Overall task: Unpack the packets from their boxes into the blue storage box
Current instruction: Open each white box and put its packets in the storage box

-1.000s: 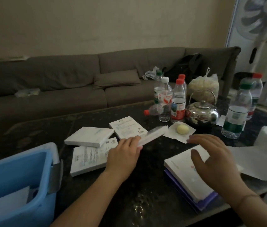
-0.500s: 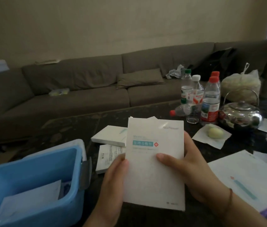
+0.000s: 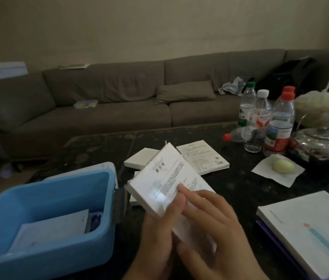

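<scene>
Both hands grip the flat white printed cardboard box (image 3: 165,178) at lower centre: left hand (image 3: 157,235) beneath, right hand (image 3: 210,225) fingers spread across it. Since half a second ago it has tilted, printed back showing, beside the open blue plastic storage box (image 3: 44,201) at lower left.

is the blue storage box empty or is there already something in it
Not empty. The blue storage box stands open, and a flat white packet already lies inside on its floor, with something dark at its right edge.

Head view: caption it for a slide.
Both hands hold a flat white cardboard box beside the open blue plastic storage box.
</scene>
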### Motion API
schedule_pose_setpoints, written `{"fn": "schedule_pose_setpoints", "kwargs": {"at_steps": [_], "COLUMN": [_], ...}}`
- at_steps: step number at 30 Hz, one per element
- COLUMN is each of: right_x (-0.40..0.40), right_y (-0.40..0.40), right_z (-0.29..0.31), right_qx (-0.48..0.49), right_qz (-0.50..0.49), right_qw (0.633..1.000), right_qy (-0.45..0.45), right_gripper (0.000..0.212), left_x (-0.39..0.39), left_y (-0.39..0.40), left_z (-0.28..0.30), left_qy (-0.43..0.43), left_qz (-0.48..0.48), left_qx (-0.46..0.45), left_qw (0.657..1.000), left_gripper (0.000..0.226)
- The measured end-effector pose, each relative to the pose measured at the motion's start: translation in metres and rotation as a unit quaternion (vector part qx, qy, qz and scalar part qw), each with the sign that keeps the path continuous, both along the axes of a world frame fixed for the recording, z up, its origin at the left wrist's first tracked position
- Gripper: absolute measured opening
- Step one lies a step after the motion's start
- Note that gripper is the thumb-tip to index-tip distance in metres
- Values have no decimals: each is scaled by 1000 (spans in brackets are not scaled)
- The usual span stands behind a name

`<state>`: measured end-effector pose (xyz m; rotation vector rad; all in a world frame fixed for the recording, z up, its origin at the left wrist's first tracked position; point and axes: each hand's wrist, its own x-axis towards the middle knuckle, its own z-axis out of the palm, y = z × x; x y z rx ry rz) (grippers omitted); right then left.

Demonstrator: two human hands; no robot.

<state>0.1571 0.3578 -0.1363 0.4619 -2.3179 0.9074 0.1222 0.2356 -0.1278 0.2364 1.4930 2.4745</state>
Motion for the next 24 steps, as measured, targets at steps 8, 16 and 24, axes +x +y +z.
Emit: {"fn": "schedule_pose_setpoints", "kwargs": {"at_steps": [8,16,24], "right_x": [-23,-36,-37], "right_y": [40,40,36], "right_z": [13,9,13], "right_qx": [-69,-188,-178], "right_qz": [-60,-42,-111], "right_qw": [996,979,978], "right_qy": [12,-72,17], "right_gripper": [20,34,12], "left_x": [-21,-34,-41], "left_y": [-21,-11,-3], "left_z": [3,0,2], "left_qy": [-41,26,105], "left_qz": [-129,-181,-199], "left_qx": [24,-43,-129], "left_qw": [990,982,966], "left_gripper": [42,36,32]}}
